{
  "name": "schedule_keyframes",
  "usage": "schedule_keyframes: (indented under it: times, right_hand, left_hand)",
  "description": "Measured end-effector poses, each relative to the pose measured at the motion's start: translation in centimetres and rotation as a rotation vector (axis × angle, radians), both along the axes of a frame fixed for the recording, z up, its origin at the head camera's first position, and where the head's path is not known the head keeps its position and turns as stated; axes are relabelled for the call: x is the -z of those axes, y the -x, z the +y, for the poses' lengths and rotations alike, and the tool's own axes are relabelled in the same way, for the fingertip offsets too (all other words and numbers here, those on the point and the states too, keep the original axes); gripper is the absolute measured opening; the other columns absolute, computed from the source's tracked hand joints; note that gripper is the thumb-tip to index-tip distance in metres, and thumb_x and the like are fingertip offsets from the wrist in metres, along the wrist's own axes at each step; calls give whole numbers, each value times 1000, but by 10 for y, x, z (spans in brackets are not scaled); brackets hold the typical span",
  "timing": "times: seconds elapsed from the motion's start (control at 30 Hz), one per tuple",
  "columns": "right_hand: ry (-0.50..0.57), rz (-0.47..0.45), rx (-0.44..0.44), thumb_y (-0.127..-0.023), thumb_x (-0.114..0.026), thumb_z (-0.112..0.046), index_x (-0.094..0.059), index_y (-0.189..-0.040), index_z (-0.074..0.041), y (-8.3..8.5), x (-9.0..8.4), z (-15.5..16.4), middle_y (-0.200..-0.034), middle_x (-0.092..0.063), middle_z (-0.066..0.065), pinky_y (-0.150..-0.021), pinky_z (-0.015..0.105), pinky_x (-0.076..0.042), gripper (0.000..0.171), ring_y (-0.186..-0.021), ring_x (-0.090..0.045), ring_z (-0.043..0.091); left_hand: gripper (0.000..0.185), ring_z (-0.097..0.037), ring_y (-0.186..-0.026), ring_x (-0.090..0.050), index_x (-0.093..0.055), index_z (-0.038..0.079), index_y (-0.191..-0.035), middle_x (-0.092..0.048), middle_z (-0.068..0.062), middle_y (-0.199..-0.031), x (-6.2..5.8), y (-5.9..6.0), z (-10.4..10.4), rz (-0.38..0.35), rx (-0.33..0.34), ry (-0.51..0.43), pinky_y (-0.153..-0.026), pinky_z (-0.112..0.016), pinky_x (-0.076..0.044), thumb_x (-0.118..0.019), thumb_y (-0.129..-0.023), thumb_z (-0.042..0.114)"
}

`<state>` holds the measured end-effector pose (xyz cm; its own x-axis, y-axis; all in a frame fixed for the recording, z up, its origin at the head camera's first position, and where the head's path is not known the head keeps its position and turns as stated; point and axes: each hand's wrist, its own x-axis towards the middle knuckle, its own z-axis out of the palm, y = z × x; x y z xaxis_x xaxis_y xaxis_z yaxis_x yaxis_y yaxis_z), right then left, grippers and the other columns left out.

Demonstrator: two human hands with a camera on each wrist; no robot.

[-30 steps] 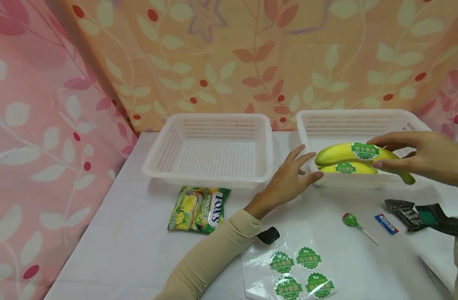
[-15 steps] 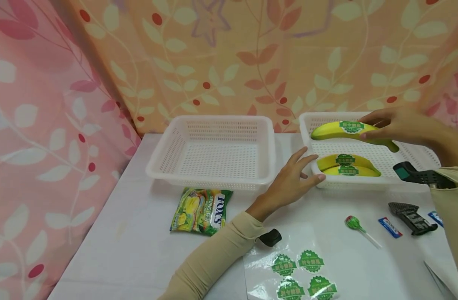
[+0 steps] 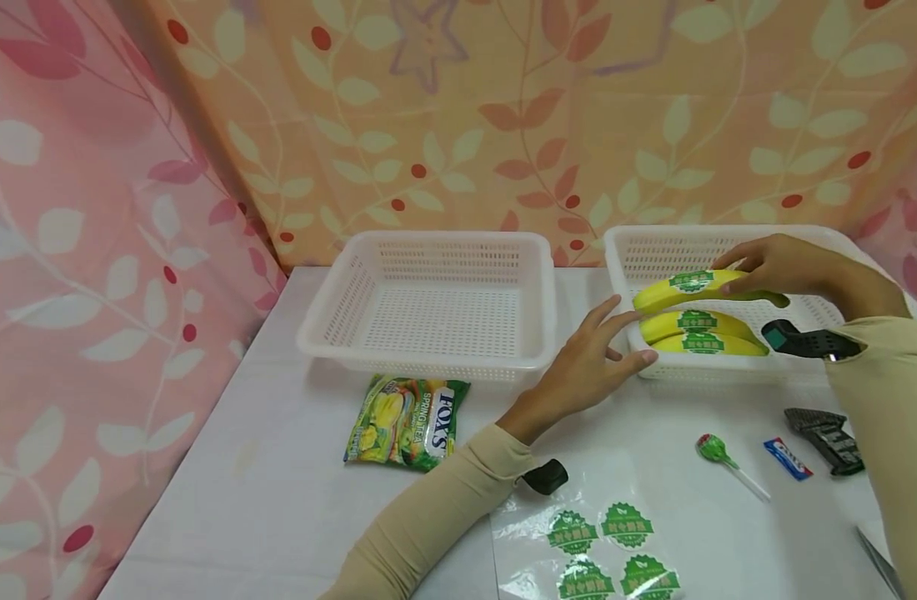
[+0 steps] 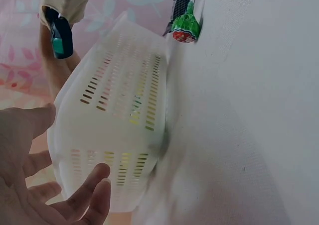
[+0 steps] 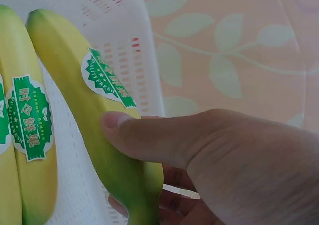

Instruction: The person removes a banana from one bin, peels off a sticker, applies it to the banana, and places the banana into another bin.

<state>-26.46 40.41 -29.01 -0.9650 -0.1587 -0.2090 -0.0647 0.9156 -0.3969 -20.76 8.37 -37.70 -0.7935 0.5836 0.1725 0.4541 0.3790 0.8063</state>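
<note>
My right hand (image 3: 784, 265) grips a yellow banana (image 5: 75, 85) with a green-and-white sticker, thumb on top and fingers under its stem end. The banana hangs just behind two more stickered bananas (image 3: 702, 333), which lie side by side in the right white basket (image 3: 736, 364). In the right wrist view its far tip comes up against the nearest banana (image 5: 35, 115). My left hand (image 3: 582, 375) rests at the front left corner of that basket, fingers spread, thumb right at the rim. The left wrist view shows the fingers (image 4: 87, 195) extended beside the perforated wall.
Another white basket (image 3: 428, 362) stands to the left, a FOX'S candy bag (image 3: 406, 421) before it. In front lie a sticker sheet (image 3: 518, 542), a lollipop (image 3: 714, 450), a small blue-wrapped sweet (image 3: 789, 458), a black packet (image 3: 826, 437) and tweezers (image 3: 879, 562).
My right hand has carried the banana from over the basket's front rim back inside, then lowered it behind the other two bananas. The left hand has stayed at the corner.
</note>
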Motion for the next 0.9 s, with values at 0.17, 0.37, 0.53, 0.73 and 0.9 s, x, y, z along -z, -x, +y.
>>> schedule_keyframes:
  times: [0.17,0.37,0.53,0.73,0.9]
  right_hand:
    - [-3,-6,3,-98,-76,-25,-59,-139,9,5,8,1,-108,-68,28,-52,34,-45,56,-63,-51,26]
    - [-3,-41,18,-97,-75,-17,-55,-140,13,7,12,3,-123,-61,43,-70,48,-60,57,-81,-64,36]
    - [10,-71,35,-96,-74,-15,-51,-144,13,8,14,3,-137,-51,48,-83,60,-60,61,-98,-66,50]
    - [38,-96,26,-97,-72,-12,-47,-148,12,8,20,6,-144,-47,47,-96,71,-51,62,-124,-54,65]
    - [54,-88,-8,-99,-69,-9,-48,-147,13,4,20,4,-142,-51,46,-94,65,-56,57,-122,-58,62]
  left_hand:
    - [65,-6,-106,-70,-45,27,-162,-18,10,-176,1,0,1,-4,-2,5,-81,-13,-52,-68,-104,46]
    - [65,-4,-104,-70,-45,27,-162,-18,11,-176,1,0,1,5,-4,5,-80,-13,-52,-67,-104,46]
    - [65,-4,-104,-70,-45,27,-162,-18,11,-176,-1,-1,1,2,-8,3,-79,-12,-52,-67,-104,46]
    - [64,-5,-105,-70,-46,27,-161,-17,10,-176,0,-1,1,-7,-8,-1,-78,-13,-53,-67,-104,46]
    - [64,-5,-106,-70,-45,30,-162,-17,12,-176,0,-2,0,-15,-10,4,-78,-13,-52,-67,-104,46]
